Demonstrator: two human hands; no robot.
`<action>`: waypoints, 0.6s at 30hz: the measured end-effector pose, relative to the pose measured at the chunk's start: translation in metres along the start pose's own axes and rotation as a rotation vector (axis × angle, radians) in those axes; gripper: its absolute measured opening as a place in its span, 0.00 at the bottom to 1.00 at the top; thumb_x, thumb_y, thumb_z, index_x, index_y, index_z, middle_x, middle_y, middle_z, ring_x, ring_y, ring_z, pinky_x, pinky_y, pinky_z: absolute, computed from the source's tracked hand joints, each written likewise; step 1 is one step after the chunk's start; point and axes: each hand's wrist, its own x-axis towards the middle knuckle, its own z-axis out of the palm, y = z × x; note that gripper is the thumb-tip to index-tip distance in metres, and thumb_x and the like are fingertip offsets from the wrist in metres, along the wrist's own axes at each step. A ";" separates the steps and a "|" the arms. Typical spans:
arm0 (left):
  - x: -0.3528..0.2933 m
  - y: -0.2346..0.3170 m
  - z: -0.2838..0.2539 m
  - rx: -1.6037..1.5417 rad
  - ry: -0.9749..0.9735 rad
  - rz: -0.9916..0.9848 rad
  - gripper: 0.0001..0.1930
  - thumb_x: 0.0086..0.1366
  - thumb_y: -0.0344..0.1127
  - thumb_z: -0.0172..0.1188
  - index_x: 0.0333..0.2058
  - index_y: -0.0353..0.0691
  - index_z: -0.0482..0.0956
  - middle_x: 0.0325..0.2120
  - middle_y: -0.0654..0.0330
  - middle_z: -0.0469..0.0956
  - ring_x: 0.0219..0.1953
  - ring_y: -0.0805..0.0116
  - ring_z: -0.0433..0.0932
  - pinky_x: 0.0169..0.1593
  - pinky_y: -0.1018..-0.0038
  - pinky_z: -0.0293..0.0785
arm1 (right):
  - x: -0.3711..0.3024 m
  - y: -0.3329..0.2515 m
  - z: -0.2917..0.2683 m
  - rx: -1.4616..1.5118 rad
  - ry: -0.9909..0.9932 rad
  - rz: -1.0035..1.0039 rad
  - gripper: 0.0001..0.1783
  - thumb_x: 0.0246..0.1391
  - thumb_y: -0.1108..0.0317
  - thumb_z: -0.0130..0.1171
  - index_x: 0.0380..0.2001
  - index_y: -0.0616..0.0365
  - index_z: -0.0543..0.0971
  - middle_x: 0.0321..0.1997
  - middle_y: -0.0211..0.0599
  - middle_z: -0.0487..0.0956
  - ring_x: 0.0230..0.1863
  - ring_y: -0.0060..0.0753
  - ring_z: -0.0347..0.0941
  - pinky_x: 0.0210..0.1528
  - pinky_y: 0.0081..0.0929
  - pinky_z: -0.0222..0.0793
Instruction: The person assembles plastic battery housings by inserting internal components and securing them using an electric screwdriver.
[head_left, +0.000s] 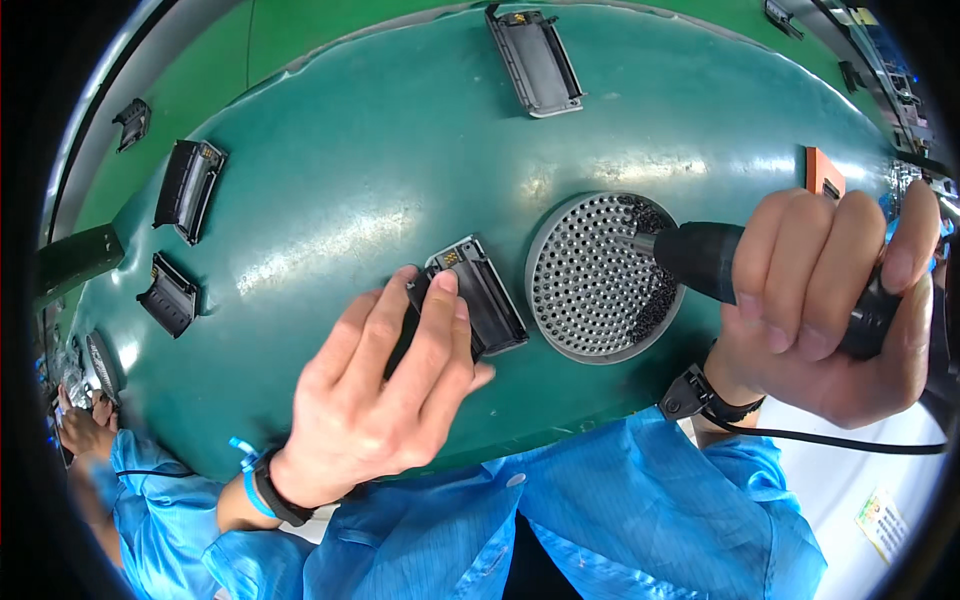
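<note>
Black case (pixel 497 310) is what I have under my left hand (pixel 375 385), and it lies on the green table (pixel 330 200) just in front of me, with a round dish (pixel 560 290) beside it on the right. My left hand's fingers are partly bent over the left side of the case and hold it there. My right hand (pixel 830 300) is wrapped tight around the screwdriver (pixel 695 260), and its tip is at the dish, where I see lots of little dark bits (pixel 652 305) that look like screws. I think I'm at the part of getting a screw, because the tip is away from the case. My fingers hide some of the case, so I can't tell how many screws are in it already. Three more like it lie well apart from mine: a far case (pixel 540 70), an upper left case (pixel 190 190) and a lower left case (pixel 172 296). I can't tell if those are done or waiting, so how much is left is hard to say.
</note>
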 end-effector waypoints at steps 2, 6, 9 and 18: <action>0.003 0.002 0.008 -0.053 0.042 -0.024 0.10 0.57 0.34 0.64 0.36 0.35 0.85 0.48 0.50 0.82 0.50 0.49 0.82 0.49 0.63 0.82 | 0.000 0.007 0.005 -0.032 0.012 -0.002 0.09 0.67 0.60 0.43 0.42 0.53 0.65 0.17 0.26 0.67 0.16 0.21 0.63 0.24 0.23 0.64; 0.007 0.003 0.013 -0.153 0.087 -0.071 0.09 0.55 0.34 0.65 0.34 0.37 0.84 0.49 0.54 0.82 0.54 0.47 0.81 0.53 0.60 0.83 | 0.006 0.006 0.008 -0.076 0.026 0.054 0.09 0.67 0.60 0.43 0.42 0.53 0.64 0.17 0.25 0.67 0.16 0.20 0.63 0.23 0.24 0.64; 0.011 0.007 0.003 -0.236 0.037 -0.098 0.14 0.53 0.34 0.69 0.37 0.34 0.84 0.50 0.51 0.81 0.56 0.43 0.79 0.53 0.56 0.83 | 0.006 0.008 0.009 -0.081 0.014 0.070 0.09 0.66 0.60 0.44 0.42 0.53 0.64 0.17 0.25 0.67 0.16 0.20 0.62 0.23 0.23 0.63; 0.008 0.013 0.015 -0.244 0.094 -0.109 0.19 0.49 0.35 0.74 0.38 0.30 0.83 0.52 0.48 0.79 0.57 0.37 0.77 0.51 0.53 0.85 | 0.009 0.007 0.007 -0.081 0.019 0.069 0.07 0.66 0.63 0.44 0.41 0.53 0.64 0.18 0.28 0.69 0.15 0.22 0.64 0.23 0.25 0.68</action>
